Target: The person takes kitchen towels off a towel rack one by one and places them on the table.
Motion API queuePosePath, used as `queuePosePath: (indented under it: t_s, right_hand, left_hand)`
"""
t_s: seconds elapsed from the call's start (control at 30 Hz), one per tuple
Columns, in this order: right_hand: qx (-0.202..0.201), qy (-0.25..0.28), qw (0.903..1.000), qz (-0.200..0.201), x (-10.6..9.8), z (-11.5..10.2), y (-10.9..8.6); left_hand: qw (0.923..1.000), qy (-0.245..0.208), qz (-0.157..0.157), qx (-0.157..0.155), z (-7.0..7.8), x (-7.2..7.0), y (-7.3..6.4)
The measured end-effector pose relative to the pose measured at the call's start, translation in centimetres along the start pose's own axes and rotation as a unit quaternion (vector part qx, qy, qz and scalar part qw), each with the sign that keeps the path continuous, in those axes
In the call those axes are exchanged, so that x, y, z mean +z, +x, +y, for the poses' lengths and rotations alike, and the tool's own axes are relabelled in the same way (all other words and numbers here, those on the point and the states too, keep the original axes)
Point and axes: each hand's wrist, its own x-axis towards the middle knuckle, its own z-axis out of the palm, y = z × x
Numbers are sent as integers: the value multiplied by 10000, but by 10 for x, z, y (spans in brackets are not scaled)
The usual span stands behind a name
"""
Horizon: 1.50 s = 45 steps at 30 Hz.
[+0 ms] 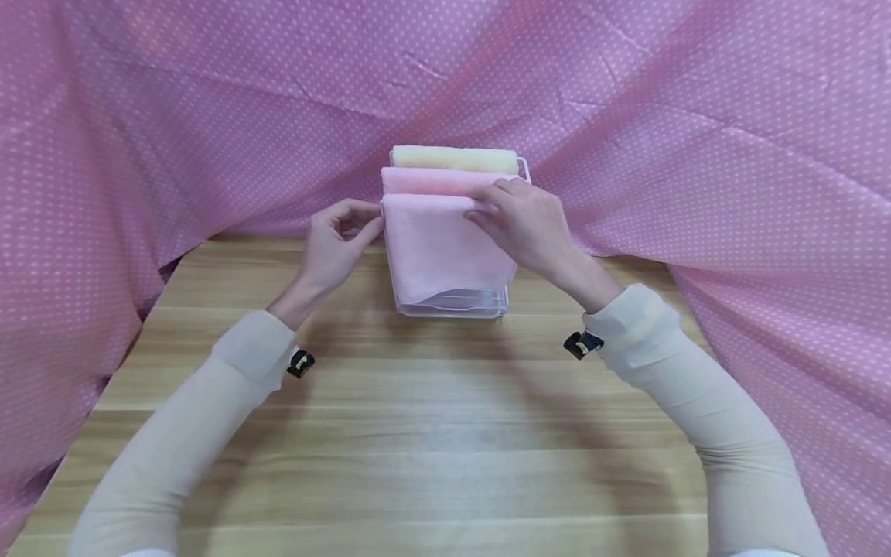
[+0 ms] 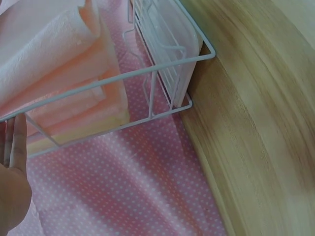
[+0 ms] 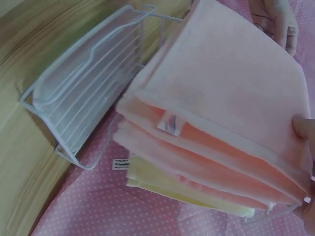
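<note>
A light pink towel (image 1: 445,247) hangs over the front bar of a white wire towel rack (image 1: 452,315). A second pink towel (image 1: 431,182) and a pale yellow towel (image 1: 455,158) hang behind it. My right hand (image 1: 525,224) pinches the front towel near its upper right corner, thumb on the front face and fingers over the top. At the opposite side, my left hand (image 1: 334,240) holds the rack's side rail (image 2: 88,90) beside the towel's upper left corner; its fingertips are partly hidden. A small label (image 3: 170,124) shows inside the front towel's fold.
The rack stands on a wooden table (image 1: 418,433) near its back edge, with a whitish tray (image 3: 83,64) in its base. Pink dotted cloth (image 1: 278,100) hangs behind and along both sides.
</note>
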Motion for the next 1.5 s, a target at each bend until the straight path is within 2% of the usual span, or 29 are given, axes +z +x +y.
queuePosePath:
  t_s: [0.33,0.7,1.0,1.3,1.5]
  right_hand:
    - [117,354,9991,-197,-12,3,2]
    - [-49,532,9978,401,-19,5,2]
    - [-225,680,9944,776,-34,5,6]
    - [-474,1021,9880,1055,-49,8,6]
    - [-772,1409,9768,1418,-60,9,7]
  left_hand:
    - [9993,-26,-346,-161,3,0,4]
    - [9983,-133,-540,-146,4,-1,7]
    - [9984,-175,-534,-99,5,-6,6]
    - [9971,-205,-698,-205,7,-10,7]
    - [9962,-267,-784,-259,8,-9,8]
